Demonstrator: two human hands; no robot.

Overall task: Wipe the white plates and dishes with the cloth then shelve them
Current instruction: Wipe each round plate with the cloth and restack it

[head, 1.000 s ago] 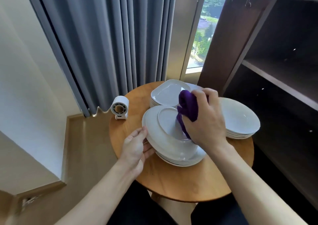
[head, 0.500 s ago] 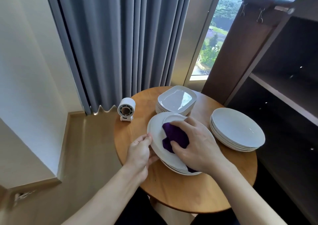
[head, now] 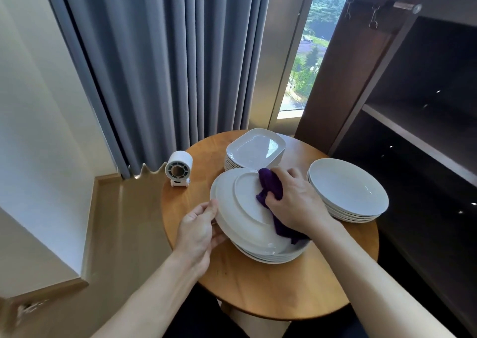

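A white oval plate (head: 240, 208) is tilted up, underside facing me, over a stack of oval plates (head: 273, 255) on the round wooden table (head: 271, 291). My left hand (head: 200, 230) grips the tilted plate's left rim. My right hand (head: 296, 203) holds a purple cloth (head: 271, 188) bunched against the plate's underside; the cloth's tail hangs down under my wrist. A stack of square white dishes (head: 254, 148) sits at the table's far side. A stack of round white plates (head: 348, 190) sits at the right.
A small white fan (head: 178, 168) stands at the table's left edge. A dark wooden shelf unit (head: 418, 136) with open shelves stands to the right. Grey curtains (head: 167, 66) and a window are behind the table.
My right hand brought the cloth down onto the tilted plate and has moved it up toward the plate's far edge. My left hand has kept its grip on the rim.
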